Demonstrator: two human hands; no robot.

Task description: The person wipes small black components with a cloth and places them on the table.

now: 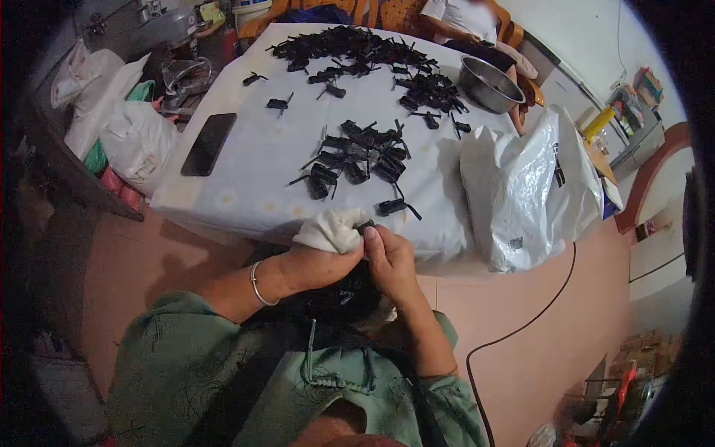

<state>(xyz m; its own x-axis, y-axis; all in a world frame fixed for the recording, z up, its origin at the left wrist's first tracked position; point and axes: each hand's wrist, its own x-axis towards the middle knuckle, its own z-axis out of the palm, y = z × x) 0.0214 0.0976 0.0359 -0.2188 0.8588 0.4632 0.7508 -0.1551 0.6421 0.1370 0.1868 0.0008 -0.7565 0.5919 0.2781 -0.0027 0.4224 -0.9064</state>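
At the front edge of the table, my left hand (320,267) is closed on a bunched white cloth (331,229), which hides most of its fingers. Beside it, my right hand (393,262) pinches a small black piece (366,226) against the cloth, and the two hands nearly touch. Just beyond them lies one loose black piece with a thin tail (391,206). A small pile of similar black pieces (357,156) sits farther in on the white tablecloth (261,186).
A larger heap of black pieces (350,46) spreads along the far side. A dark phone (209,144) lies at left. On the right stand a metal bowl (491,83) and a white plastic bag (514,194). Another person (465,18) sits beyond the table. A black cable (521,328) crosses the floor.
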